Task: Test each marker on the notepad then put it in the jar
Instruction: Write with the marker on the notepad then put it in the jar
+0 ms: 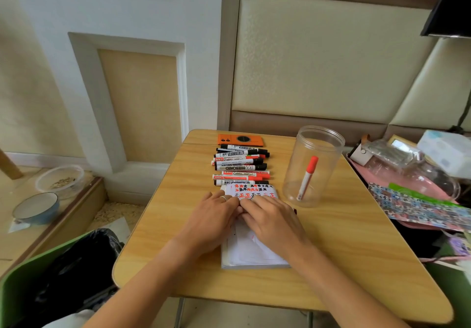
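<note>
Both hands, left hand [214, 213] and right hand [270, 216], on notepad [251, 251]

place: home room | cues: padded wall [318, 54], small wooden table [344, 238] (cluttered side), pet bowls [35, 207]

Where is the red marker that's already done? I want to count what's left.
In the head view, the red marker stands tilted inside the clear plastic jar, on the table's right side, right of the marker row and notepad.
</note>
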A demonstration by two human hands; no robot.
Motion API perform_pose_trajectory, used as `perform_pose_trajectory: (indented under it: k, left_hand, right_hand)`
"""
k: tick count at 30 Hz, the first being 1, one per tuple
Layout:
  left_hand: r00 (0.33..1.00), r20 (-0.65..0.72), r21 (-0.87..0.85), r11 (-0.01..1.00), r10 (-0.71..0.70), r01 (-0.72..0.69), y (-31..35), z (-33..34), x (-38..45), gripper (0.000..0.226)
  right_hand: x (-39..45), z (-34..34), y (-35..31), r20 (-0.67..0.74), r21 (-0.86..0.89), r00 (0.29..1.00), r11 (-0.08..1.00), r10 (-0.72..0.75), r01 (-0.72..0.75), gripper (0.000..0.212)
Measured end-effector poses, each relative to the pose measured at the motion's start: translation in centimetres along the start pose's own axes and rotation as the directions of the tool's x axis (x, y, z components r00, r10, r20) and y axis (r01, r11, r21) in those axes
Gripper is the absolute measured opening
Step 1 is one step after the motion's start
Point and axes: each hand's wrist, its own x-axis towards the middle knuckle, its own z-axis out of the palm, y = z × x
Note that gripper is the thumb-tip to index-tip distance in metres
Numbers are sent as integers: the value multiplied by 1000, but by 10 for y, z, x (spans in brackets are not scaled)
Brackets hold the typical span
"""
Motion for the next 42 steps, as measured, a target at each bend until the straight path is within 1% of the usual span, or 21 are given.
perform_pose_trajectory:
  k: [5,8,11,14,16,18,20,22,24,26,27,30,32,33,36,38,40,42]
  left_hand:
    - [999,31,-66,998,-16,18,-4,0,-3,42]
    - [1000,24,-72,997,-20,22,-4,3,-5,35]
    - [999,44,-58,998,-30,32,-4,5,-5,33]
    - [999,15,-20,999,-30,30,-7,6,-4,33]
    - [999,21,-1,1000,-31,31,-10,6,-4,35]
    - [1000,6,2,1000,-27,27,-10,5,-5,36]
    - [999,-36,-8,999,-41,40,-14,1,-7,33]
    - [993,-69,-4,996,-94,94,-23,0,-7,30]
    - [975,-95,4,980,-199,200,-36,1,-8,23]
    - [948,-105,1,954,-299,301,-42,2,-9,15]
    - [940,-96,2,944,-328,330,-42,3,-9,14]
    - [932,-68,30,934,-355,357,-40,7,-11,19]
    - [932,-62,38,932,-358,361,-40,8,-11,21]
    - [933,-60,32,934,-354,356,-40,8,-11,23]
    - [952,-9,-53,951,-305,304,-34,4,-13,36]
    - [963,49,-144,953,-263,268,-29,0,-15,48]
    - [966,94,-197,946,-243,257,-26,-2,-16,56]
    - [963,143,-209,944,-230,256,-26,-4,-16,61]
  right_hand:
    - [4,-4,-3,33,11,999,1000,18,-18,22]
    - [4,-5,-2,103,21,994,999,25,-27,20]
    - [2,-3,0,179,39,983,998,44,-52,21]
    - [3,-5,3,238,121,969,988,69,-100,33]
    - [2,-6,5,253,146,965,983,68,-108,40]
    - [1,-7,4,253,125,964,985,82,-117,40]
    - [1,-8,3,275,125,952,977,132,-172,37]
    - [2,-9,4,319,154,923,949,215,-274,33]
    - [2,-11,5,336,159,900,925,277,-344,30]
    - [1,-11,2,319,110,899,931,299,-349,29]
    - [1,-11,1,315,84,900,936,300,-342,32]
    - [2,-12,-4,319,72,891,929,323,-362,46]
    - [4,-15,-7,315,90,885,917,344,-388,47]
    - [5,-16,-7,319,103,876,906,361,-411,43]
    - [5,-16,-4,317,243,852,832,418,-498,26]
    - [8,-17,1,334,379,825,737,455,-560,21]
    - [12,-21,7,432,514,758,557,489,-653,24]
    - [13,-24,10,539,614,683,325,493,-719,23]
